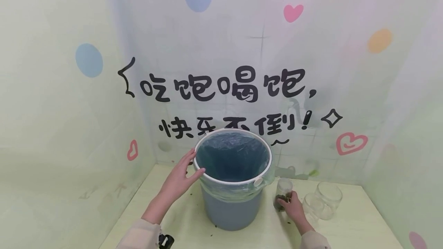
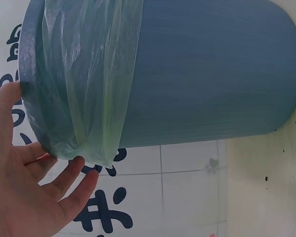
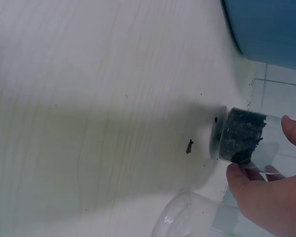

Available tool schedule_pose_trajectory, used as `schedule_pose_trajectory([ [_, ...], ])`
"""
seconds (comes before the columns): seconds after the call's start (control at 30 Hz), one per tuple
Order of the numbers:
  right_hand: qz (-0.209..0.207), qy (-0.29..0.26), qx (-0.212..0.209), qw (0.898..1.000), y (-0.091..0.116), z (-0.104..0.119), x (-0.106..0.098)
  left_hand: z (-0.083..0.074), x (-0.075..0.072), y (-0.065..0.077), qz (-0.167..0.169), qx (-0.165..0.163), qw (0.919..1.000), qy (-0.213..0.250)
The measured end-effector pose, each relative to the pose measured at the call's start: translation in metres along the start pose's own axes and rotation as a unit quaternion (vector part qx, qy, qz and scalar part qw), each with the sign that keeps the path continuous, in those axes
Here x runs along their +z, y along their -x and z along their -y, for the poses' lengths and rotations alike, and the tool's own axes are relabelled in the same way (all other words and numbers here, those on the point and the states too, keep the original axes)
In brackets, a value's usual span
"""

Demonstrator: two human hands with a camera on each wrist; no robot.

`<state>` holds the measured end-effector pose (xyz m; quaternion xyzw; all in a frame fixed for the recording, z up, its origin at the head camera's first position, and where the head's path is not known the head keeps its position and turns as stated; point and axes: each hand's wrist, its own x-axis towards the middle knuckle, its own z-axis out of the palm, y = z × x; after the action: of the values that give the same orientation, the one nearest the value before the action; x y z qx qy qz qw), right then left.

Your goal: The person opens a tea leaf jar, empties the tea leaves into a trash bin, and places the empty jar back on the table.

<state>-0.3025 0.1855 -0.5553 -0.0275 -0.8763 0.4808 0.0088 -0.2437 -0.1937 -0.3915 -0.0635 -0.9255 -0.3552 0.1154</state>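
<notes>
A blue-grey bucket-shaped trash bin [image 1: 232,216] stands upright on the table, lined with a thin green plastic bag [image 1: 225,195] folded over a white rim ring [image 1: 228,183]. My left hand [image 1: 178,181] touches the bin's left side at the rim, fingers spread, thumb near the ring; in the left wrist view its fingertips lie against the bag's fold. Right of the bin, my right hand [image 1: 294,207] holds a small clear glass jar [image 1: 285,184] around its side. Dark, leaf-like dry bits [image 3: 241,136] fill the jar's lower part, and its base is close over the table.
Two clear glass jars [image 1: 328,195] stand together right of my right hand. Small dark crumbs [image 3: 189,146] are scattered on the pale wooden table [image 1: 180,222]. Printed sheet walls [image 1: 221,45] enclose the table at the back and both sides.
</notes>
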Motion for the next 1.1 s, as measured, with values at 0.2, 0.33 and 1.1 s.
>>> schedule_pose_trajectory([
  [0.2,-0.024,-0.019,-0.011,0.999,0.002,0.008,-0.005,-0.001,-0.002,-0.001,0.006,-0.001,0.9998,-0.017],
  [0.33,-0.046,-0.03,-0.037,0.998,0.004,0.017,-0.01,-0.003,-0.006,-0.002,0.01,0.004,0.999,-0.043],
  [1.1,-0.11,-0.078,-0.119,0.984,0.02,0.117,-0.05,-0.035,-0.027,-0.005,0.0,0.082,0.9843,-0.156],
])
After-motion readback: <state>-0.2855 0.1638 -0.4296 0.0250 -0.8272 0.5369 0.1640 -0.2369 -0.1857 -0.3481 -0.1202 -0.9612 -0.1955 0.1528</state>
